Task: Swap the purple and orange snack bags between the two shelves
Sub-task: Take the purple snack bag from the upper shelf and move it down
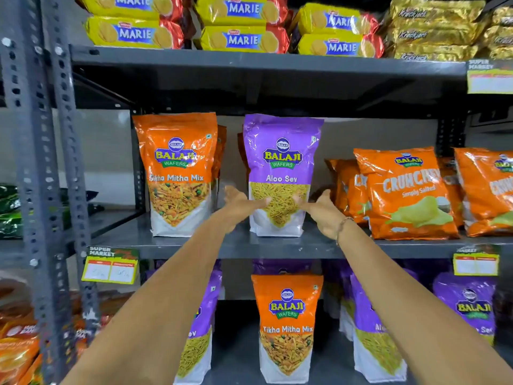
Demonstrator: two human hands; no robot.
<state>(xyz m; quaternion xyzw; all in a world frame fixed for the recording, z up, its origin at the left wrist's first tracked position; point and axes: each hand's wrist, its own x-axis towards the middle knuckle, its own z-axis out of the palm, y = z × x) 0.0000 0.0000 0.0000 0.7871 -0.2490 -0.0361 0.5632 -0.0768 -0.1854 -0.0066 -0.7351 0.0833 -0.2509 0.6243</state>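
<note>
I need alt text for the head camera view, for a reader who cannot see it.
The left hand and right hand touch the lower part of a purple Aloo Sev bag standing on the middle shelf. An orange Tikha Mitha Mix bag stands on the shelf below, between purple bags.

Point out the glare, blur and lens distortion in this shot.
Head view: glare streaks the orange chip bags and the yellow biscuit packs; the grey shelf post bows near the left edge, a wide-lens effect; the bags in the lower left corner are blurred; the upper purple bag reads sharp.
</note>
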